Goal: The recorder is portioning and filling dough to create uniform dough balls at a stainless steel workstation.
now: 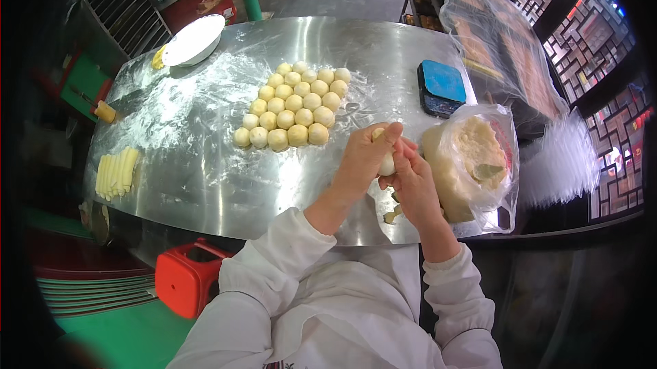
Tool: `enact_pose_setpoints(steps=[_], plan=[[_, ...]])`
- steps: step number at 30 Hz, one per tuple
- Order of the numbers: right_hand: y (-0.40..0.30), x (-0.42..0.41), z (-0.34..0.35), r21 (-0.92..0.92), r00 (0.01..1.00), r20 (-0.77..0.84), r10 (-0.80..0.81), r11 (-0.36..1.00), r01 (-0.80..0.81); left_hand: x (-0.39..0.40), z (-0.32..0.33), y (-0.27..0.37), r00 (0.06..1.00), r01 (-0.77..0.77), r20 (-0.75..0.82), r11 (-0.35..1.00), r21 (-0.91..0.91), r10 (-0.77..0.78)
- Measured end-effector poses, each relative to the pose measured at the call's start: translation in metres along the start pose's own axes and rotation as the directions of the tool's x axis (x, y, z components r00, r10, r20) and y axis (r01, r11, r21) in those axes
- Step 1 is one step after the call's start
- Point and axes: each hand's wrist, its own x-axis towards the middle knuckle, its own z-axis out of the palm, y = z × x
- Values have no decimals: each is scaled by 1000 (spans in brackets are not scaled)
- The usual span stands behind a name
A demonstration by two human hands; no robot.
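My left hand and my right hand meet above the steel table's front right part. Between them is a pale dough ball, partly hidden by the fingers of both hands. Beyond and to the left, several round dough balls sit close together in rows on the table. Close by my right hand stands a clear plastic bag holding a large pale crumbly mass, with a small greenish flat piece on it. Small dark greenish pieces lie below my hands.
Flour is spread over the left of the steel table. Pale dough strips lie at the left edge, near a wooden-handled tool. A white bowl and a blue-topped scale stand farther back. A red stool is below.
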Motion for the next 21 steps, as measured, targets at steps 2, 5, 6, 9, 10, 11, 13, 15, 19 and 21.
enact_pose_setpoints(steps=[2,5,6,9,10,11,13,15,19,21], plan=[[2,-7,20,-76,996,-16,-84,994,82,1,-7,-2,990,141,-15,989,-37,-142],[19,-9,5,-452,996,69,48,892,-12,-4,-8,10,991,104,-76,994,-36,-107],[19,-9,4,-452,996,71,56,892,-18,-9,-9,19,994,109,-8,980,-164,-112],[15,-7,8,-121,948,278,154,985,-125,-11,-15,13,998,59,27,971,-232,-54],[15,-9,14,-121,964,236,125,988,-99,-11,-22,7,989,146,1,984,-102,-147],[15,-11,18,-121,977,193,95,990,-73,-11,-28,3,971,236,-36,971,27,-235],[21,-13,17,-206,982,176,72,978,-35,-22,-17,26,970,242,1,970,25,-242],[25,-14,17,-290,984,171,52,957,0,-26,-13,33,969,246,28,969,22,-247],[31,-18,7,-7,963,233,134,991,-136,-19,-24,-2,988,120,95,993,10,-120],[31,-20,1,-211,957,227,181,968,-133,-17,-32,-11,987,114,113,993,25,-116]])
